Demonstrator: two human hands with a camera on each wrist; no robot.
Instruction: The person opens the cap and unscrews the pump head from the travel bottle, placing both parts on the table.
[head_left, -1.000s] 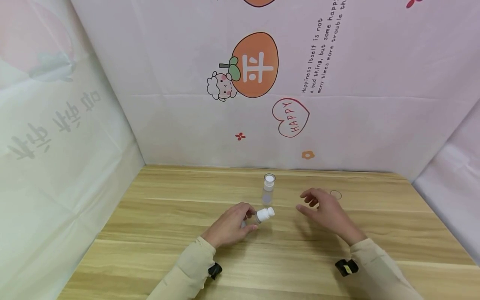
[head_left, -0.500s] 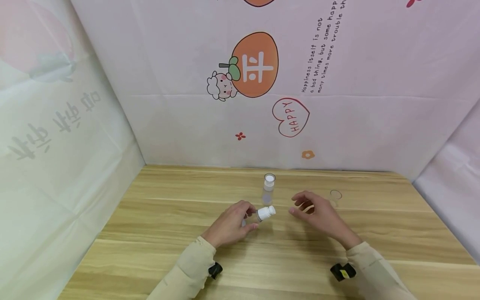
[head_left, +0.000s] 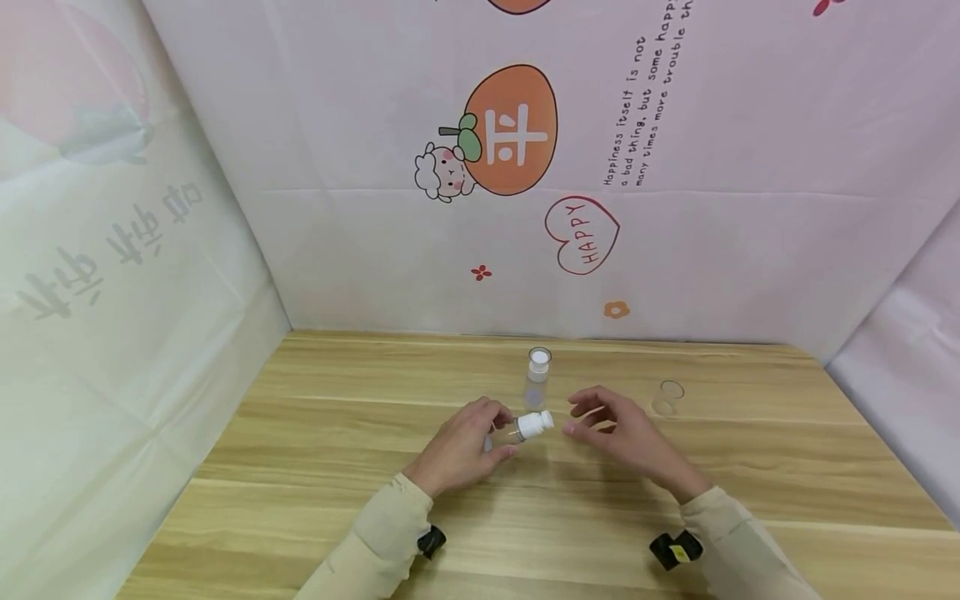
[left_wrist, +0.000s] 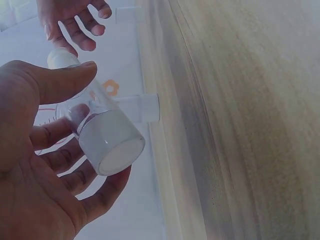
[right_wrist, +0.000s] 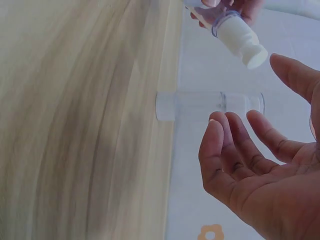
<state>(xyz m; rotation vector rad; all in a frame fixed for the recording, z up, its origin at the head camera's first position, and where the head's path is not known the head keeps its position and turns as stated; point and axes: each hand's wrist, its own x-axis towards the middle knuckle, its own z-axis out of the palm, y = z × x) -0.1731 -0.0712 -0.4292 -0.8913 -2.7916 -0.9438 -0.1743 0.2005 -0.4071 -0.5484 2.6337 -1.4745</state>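
My left hand point(head_left: 468, 442) grips a clear pump bottle point(head_left: 534, 424) with a white top, tilted so that the top points right. In the left wrist view, thumb and fingers wrap the clear body of this bottle point(left_wrist: 112, 143), whose whitish base faces the camera. Just right of the white top is my right hand point(head_left: 622, 429), its fingers loosely bent and holding nothing. The right wrist view shows a gap between that hand point(right_wrist: 265, 165) and the bottle's top point(right_wrist: 242, 42). A second clear bottle point(head_left: 537, 379) with a white top and a clear cap stands upright behind.
A clear cap point(head_left: 667, 398) stands on the wooden table point(head_left: 337, 417), behind and right of my right hand. A printed cloth point(head_left: 375, 250) hangs along the table's back edge, and another pale cloth hangs on the left.
My right hand has moved left, closer to the white top of the held bottle, and the clear cap behind it shows more fully. My left hand and its bottle have barely shifted.
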